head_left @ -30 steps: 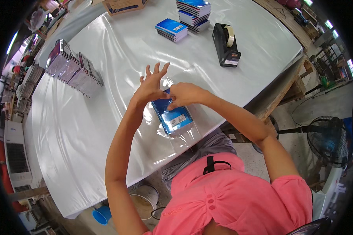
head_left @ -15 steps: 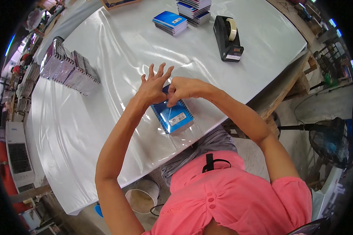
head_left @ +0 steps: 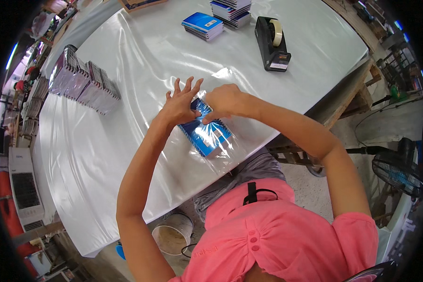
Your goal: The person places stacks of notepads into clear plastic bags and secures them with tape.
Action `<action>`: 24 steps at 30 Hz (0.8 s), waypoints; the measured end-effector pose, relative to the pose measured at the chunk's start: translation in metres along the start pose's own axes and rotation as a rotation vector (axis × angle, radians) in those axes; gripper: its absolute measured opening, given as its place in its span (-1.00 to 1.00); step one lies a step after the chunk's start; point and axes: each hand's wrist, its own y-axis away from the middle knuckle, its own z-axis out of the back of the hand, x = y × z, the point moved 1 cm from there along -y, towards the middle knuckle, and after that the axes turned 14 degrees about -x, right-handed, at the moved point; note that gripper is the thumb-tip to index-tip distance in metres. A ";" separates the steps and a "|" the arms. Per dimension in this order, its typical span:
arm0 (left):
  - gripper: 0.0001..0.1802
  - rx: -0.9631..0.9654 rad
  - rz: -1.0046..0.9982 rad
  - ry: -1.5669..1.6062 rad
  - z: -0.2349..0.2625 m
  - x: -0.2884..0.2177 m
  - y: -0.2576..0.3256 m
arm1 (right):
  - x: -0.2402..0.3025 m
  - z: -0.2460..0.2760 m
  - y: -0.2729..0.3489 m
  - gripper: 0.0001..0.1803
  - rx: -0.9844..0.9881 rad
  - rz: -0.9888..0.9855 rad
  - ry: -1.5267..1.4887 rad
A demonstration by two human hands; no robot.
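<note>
A blue spiral-bound notebook (head_left: 205, 136), possibly the top of a small stack, lies near the table's front edge under crinkled clear plastic film (head_left: 230, 149). My left hand (head_left: 178, 107) rests at its far left part, fingers spread and raised, thumb pressing on the film-covered cover. Beside it my right hand (head_left: 226, 99) is closed over the far right part, with its thumb low on the cover. Film shows beyond its knuckles and seems gripped in its curled fingers, which are partly hidden.
On the white sheeted table (head_left: 127, 155) stand a black tape dispenser (head_left: 271, 49), blue notebooks (head_left: 202, 24), a taller notebook stack (head_left: 231, 13) and film-wrapped notebooks (head_left: 87, 82). A bucket (head_left: 173, 235) sits below the front edge. A black fan (head_left: 398, 169) stands at the right.
My right hand has moved slightly up and right, drawing the film into creases over the notebook. Film now shows beyond the hand. My left hand stays nearly in place.
</note>
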 end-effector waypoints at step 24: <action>-0.22 -0.504 0.491 0.482 -0.054 -0.014 0.128 | -0.011 -0.062 0.044 -0.07 -0.269 0.016 -1.142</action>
